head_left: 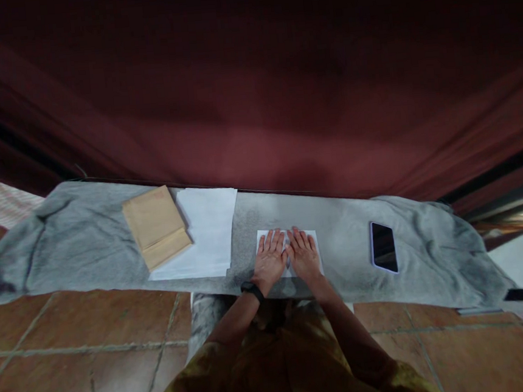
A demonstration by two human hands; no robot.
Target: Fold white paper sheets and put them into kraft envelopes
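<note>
Two bare hands lie palm down side by side, a little below the centre of the frame, on a small white sheet [289, 271]. The left hand [270, 257] and the right hand [304, 253] are both open and flat, fingers stretched toward the top of the frame, gripping nothing. The small white sheet is directly beneath them, resting on the grey cloth [341, 219]; its upper corners and a strip between the palms show, while the hands hide much of the rest. The thumbs come close together over its middle; whether they touch is hard to tell. A black wristband [252, 291] circles the left wrist.

Left of centre, a stack of white paper [212, 231] lies on the cloth, partly covered by a tan envelope-like piece [152, 221] set at a slant. Right of centre, a phone [384, 247] lies dark side up, well apart from the right hand. Dark red fabric [254, 111] fills the upper frame; brown floor tiles [99, 326] show lower left and lower right.
</note>
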